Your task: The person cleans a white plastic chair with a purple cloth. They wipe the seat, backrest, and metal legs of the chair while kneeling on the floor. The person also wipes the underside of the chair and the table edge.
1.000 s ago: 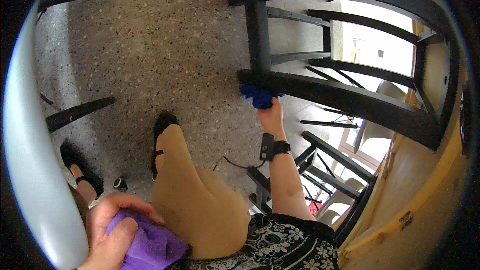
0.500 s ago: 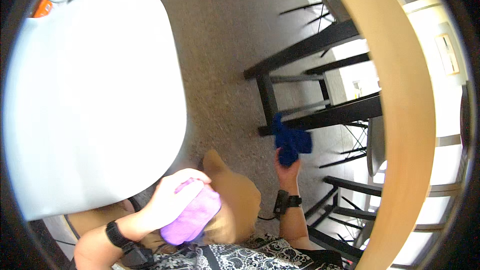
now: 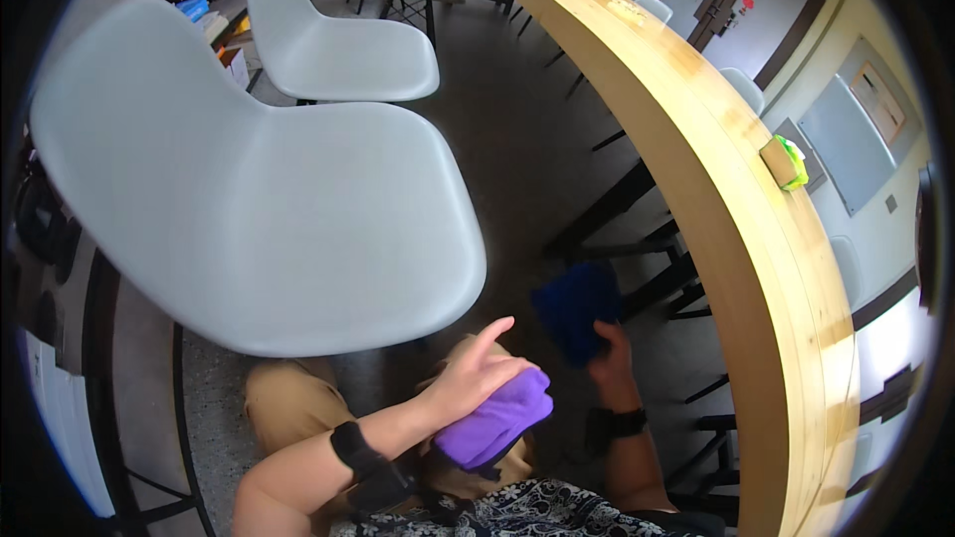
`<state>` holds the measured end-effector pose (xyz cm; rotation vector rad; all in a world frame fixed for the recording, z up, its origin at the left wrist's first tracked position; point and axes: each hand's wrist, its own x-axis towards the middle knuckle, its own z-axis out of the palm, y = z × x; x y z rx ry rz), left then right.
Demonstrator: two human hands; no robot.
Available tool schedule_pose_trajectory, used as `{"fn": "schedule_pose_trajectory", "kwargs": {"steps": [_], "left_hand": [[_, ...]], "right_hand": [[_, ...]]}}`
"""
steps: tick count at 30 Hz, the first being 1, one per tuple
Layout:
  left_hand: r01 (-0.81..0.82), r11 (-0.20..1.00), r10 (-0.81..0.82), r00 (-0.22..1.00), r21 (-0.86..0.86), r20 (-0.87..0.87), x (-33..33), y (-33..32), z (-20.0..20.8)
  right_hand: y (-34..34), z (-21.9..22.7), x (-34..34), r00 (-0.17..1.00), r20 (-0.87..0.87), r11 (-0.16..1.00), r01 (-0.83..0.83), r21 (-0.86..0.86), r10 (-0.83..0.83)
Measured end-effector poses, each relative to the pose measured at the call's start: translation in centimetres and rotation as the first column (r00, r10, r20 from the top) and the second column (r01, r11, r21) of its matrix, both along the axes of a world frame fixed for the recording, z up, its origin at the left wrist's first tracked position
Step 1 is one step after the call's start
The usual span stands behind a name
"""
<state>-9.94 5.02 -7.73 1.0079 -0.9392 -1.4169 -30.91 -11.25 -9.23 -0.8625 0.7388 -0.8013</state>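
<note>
A folded purple cloth [image 3: 497, 420] lies over my bent knee. My left hand [image 3: 476, 378] is closed over it from above, with one finger sticking out past it; the fingers around the cloth are partly hidden. On the right, low beside the table's legs, my right hand [image 3: 609, 350] grips a dark blue cloth [image 3: 577, 312] by its near edge. That blue cloth hangs in shadow, clear of the purple one. Black straps circle both wrists.
Just ahead on the left stands a pale grey chair [image 3: 328, 229], with a second grey chair [image 3: 348, 58] behind it. Along the right curves a long wooden table [image 3: 696, 174] on dark legs. Green tissue packs [image 3: 788, 161] sit on its top. Shelving [image 3: 199, 15] stands far left.
The view has tilted up, showing more of the chairs and tabletop. Both hands keep their cloths; the blue one now looks flatter and more squared than its earlier bunched shape.
</note>
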Motion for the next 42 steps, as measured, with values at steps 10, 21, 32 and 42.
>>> {"fn": "schedule_pose_trajectory", "kwargs": {"steps": [10,21,32,42], "left_hand": [[0.115,0.990,-0.086,0.947,0.079,-0.308,-2.9,-0.8,0.2],[0.050,0.972,0.002,0.975,0.230,-0.222,-2.5,-0.8,-2.1],[0.018,0.979,0.029,0.974,0.205,-0.226,-0.1,1.1,-2.9],[-0.084,0.991,0.102,0.980,0.105,-0.173,4.6,0.8,2.8]], "right_hand": [[5.6,4.6,3.1,0.945,-0.056,0.939,-0.325,-0.110,0.321],[6.1,-2.2,2.9,0.885,0.313,0.897,-0.409,0.166,0.346],[1.7,-5.7,2.4,0.990,0.082,0.908,0.067,0.413,-0.110],[2.4,-8.3,-0.3,0.986,0.046,0.797,0.101,0.596,-0.160]]}}
